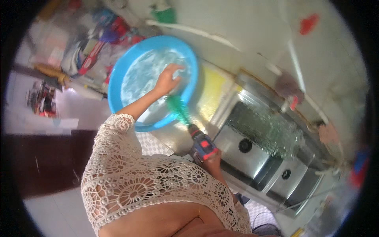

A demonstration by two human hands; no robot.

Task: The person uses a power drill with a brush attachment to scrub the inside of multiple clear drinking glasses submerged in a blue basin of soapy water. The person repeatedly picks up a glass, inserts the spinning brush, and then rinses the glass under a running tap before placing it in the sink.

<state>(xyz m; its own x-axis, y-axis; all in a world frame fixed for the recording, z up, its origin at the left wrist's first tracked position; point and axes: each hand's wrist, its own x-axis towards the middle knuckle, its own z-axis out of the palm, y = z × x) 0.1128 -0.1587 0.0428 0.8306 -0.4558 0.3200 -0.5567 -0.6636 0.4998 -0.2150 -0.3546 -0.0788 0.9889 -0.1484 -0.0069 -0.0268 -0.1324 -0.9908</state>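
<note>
My left hand (169, 79) is over a large light-blue plastic basin (114, 89) of foamy water (142, 80). Its thumb and fingers are curved and apart, with nothing visible between them. In my right hand (213, 161) is a dark blue and red cordless drill (203, 145). A green bristle brush (178, 111), blurred, extends from the drill's chuck and reaches across the basin's rim towards the water below my left wrist.
To the right is a stainless-steel sink (234, 142) with two drains. Many clear, glassy items (263, 127) lie along its far side, too blurred to identify. A tap with a red handle (293, 103) is by the wall. Cluttered packages (91, 57) lie beyond the basin at left.
</note>
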